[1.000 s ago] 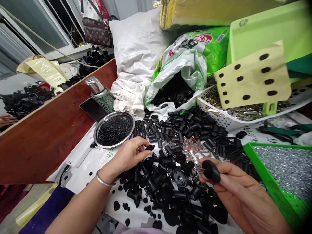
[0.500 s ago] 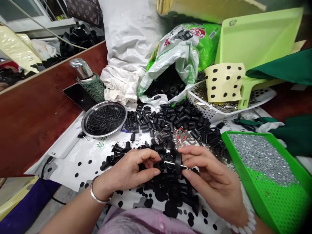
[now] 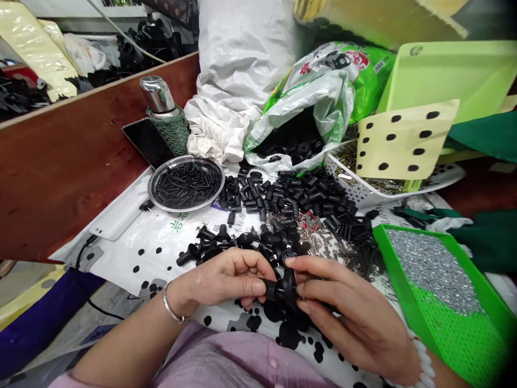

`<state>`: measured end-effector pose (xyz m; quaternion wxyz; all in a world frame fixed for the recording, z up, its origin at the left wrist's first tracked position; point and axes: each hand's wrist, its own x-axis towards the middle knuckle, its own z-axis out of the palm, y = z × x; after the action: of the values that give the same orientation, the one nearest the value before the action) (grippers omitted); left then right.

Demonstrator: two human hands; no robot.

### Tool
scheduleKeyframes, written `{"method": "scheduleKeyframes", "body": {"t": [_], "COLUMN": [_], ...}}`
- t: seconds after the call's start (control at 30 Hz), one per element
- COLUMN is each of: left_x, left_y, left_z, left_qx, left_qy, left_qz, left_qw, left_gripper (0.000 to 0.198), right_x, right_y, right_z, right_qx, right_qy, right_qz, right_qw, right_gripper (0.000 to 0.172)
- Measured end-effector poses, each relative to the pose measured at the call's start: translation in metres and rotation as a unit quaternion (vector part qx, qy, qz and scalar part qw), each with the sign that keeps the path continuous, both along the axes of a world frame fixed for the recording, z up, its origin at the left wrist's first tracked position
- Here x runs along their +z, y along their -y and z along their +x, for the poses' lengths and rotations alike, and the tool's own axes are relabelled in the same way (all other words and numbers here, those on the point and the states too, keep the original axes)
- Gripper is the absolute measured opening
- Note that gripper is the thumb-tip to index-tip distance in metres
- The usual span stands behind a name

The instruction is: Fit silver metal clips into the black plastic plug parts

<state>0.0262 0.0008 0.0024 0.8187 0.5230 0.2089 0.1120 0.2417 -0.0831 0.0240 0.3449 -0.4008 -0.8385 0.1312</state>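
Note:
My left hand (image 3: 226, 280) and my right hand (image 3: 347, 312) meet low in the picture, both gripping a black plastic part (image 3: 281, 289). It has a short cylinder and a round flange, and my fingers hide much of it. Just beyond my hands lies a loose heap of similar black plastic parts (image 3: 238, 242) on a white sheet with black spots (image 3: 161, 253). More small black cylinders (image 3: 299, 196) spread towards the back, among scattered metal clips (image 3: 323, 237).
A steel dish of black springs (image 3: 186, 184) stands left of the heap, near a phone (image 3: 147, 141) and a steel flask (image 3: 159, 102). A green tray of metal pins (image 3: 432, 269) sits at right. Behind are a white basket (image 3: 347, 175) and an open sack of black parts (image 3: 299, 124).
One second ago my hands were apart, each holding a black piece. They came together over the heap, and now both grip one part. The view has shifted slightly.

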Motion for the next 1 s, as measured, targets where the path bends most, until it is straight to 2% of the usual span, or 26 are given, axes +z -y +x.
{"method": "scheduleKeyframes", "body": {"t": [0.13,0.23,0.37,0.47,0.53,0.67,0.83,1.0], "left_x": [-0.01,-0.009,-0.003,-0.006,-0.011,-0.02,-0.024,-0.028], "left_y": [0.005,0.006,0.007,0.008,0.009,0.01,0.011,0.012], "left_z": [0.0,-0.002,-0.008,-0.01,-0.01,-0.008,-0.007,-0.006], "left_qx": [0.015,0.028,0.053,0.062,0.066,0.079,0.091,0.109], "left_qy": [0.003,-0.019,-0.028,-0.015,-0.006,0.024,0.019,0.042], "left_qz": [-0.048,-0.016,0.036,0.024,0.007,-0.04,-0.051,-0.08], "left_qw": [0.999,0.999,0.998,0.998,0.998,0.996,0.994,0.99], "left_gripper": [0.038,0.036,0.029,0.028,0.028,0.03,0.03,0.03], "right_x": [0.001,0.001,0.003,0.004,0.004,0.003,0.004,0.003], "right_y": [-0.001,-0.001,-0.006,-0.011,-0.012,-0.011,-0.012,-0.014], "right_z": [-0.004,-0.007,-0.012,-0.016,-0.017,-0.015,-0.013,-0.013], "right_qx": [0.002,-0.004,-0.047,-0.083,-0.092,-0.079,-0.053,-0.041], "right_qy": [0.018,0.024,-0.034,-0.087,-0.105,-0.077,-0.032,0.01], "right_qz": [-0.007,-0.017,-0.107,-0.196,-0.227,-0.196,-0.148,-0.101], "right_qw": [1.0,1.0,0.993,0.973,0.964,0.974,0.987,0.994], "right_gripper": [0.018,0.019,0.011,0.003,0.002,0.006,0.016,0.009]}}
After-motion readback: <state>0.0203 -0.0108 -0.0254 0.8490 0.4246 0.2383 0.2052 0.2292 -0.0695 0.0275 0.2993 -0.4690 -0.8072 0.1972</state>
